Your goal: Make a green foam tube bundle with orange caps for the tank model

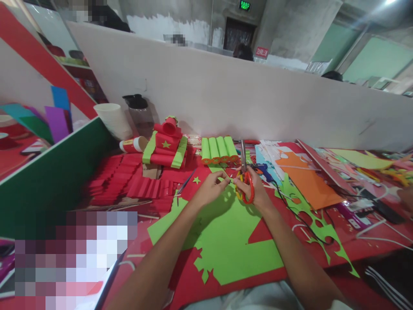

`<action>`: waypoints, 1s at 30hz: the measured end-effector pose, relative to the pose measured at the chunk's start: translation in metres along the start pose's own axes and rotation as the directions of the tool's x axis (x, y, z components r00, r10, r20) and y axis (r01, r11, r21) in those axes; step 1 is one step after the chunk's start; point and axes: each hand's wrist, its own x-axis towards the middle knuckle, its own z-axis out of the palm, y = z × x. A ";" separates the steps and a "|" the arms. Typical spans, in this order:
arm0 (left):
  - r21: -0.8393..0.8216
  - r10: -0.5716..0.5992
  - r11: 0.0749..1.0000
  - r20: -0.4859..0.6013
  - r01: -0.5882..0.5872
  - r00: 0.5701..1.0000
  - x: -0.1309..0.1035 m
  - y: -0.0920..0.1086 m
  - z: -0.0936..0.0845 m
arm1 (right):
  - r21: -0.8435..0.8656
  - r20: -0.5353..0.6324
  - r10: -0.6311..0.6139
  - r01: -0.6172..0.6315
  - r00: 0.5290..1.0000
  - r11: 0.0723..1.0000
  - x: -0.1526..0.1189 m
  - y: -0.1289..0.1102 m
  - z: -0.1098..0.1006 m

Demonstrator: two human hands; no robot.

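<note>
My right hand is wrapped round scissors with red and yellow handles, their blades pointing up and away from me. Close beside it, my left hand is closed in a pinch. Something small and pale sits at its fingertips, too small to make out. Both hands are above a large sheet of light green paper with cut-out edges. A green star lies on red paper left of my left hand. Beyond the hands stand green rolls with orange ends, side by side.
A red and green paper model with a star stands at the back left, near pleated red paper. Paper cups and a dark-lidded bottle are behind. Right lie a blue glue gun, orange paper and green scraps.
</note>
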 end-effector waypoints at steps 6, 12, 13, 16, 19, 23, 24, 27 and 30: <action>-0.035 -0.038 0.999 0.003 0.038 0.999 -0.002 0.005 0.002 | 0.006 -0.045 -0.037 0.038 0.998 0.999 0.001 0.001 -0.001; -0.044 -0.047 0.998 0.001 0.047 0.999 -0.003 0.007 0.002 | -0.012 -0.043 -0.042 0.042 0.998 0.999 0.001 0.001 -0.001; -0.046 -0.055 0.997 -0.007 0.055 0.998 -0.002 0.007 0.002 | -0.013 -0.036 -0.035 0.035 0.999 0.999 0.000 0.000 -0.001; -0.059 -0.082 0.995 -0.063 0.078 0.995 -0.001 0.006 0.000 | -0.026 -0.001 -0.014 0.014 1.000 1.000 -0.001 -0.002 -0.001; -0.112 -0.103 0.990 -0.157 0.086 0.982 0.002 0.004 -0.003 | -0.062 0.071 -0.020 0.025 0.997 0.998 -0.003 -0.004 -0.002; -0.229 -0.106 0.972 -0.269 0.044 0.957 0.005 0.004 -0.006 | -0.115 0.227 -0.027 0.055 0.974 0.992 -0.006 -0.001 -0.003; -0.261 -0.108 0.965 -0.286 0.031 0.952 0.006 0.005 -0.007 | -0.128 0.255 -0.030 0.064 0.966 0.990 -0.007 0.001 -0.002; -0.343 -0.136 0.939 -0.310 0.023 0.941 0.007 0.007 -0.007 | -0.177 0.296 -0.031 0.087 0.955 0.980 -0.009 0.002 0.000; -0.378 -0.162 0.925 -0.329 0.027 0.930 0.006 0.009 -0.008 | -0.189 0.307 -0.006 0.067 0.952 0.980 -0.010 0.000 0.002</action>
